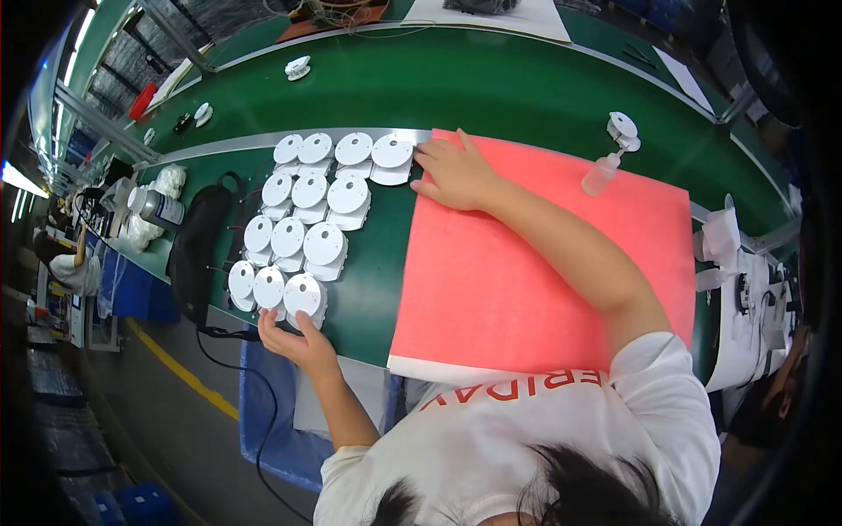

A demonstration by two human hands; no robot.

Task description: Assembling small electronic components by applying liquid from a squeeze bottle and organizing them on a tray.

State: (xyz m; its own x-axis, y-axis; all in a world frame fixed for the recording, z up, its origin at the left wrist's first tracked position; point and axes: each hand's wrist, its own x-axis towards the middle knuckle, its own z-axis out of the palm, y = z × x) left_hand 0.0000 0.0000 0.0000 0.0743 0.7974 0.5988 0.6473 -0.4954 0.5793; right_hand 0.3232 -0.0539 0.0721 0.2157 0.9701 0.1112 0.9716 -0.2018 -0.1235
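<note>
Rows of round white plastic housings (309, 190) on white square bases cover the left of the green bench (368, 289). At the near end, my left hand (303, 344) has its fingers apart, their tips against the nearest housing (303, 294). My right hand (458, 174) lies across the far left corner of a pink mat (535, 272), fingers spread. Its fingertips are beside the far right housing (392, 152); whether they touch it is hard to tell. Neither hand grips anything that I can see.
Beyond the bench runs a green conveyor belt (491, 79), with another white housing (623, 125) at its right. A translucent squeeze bottle (601, 175) stands on the mat. At left are a black bag (200, 254) and a white jar (156, 207). A blue bin (254, 412) is below.
</note>
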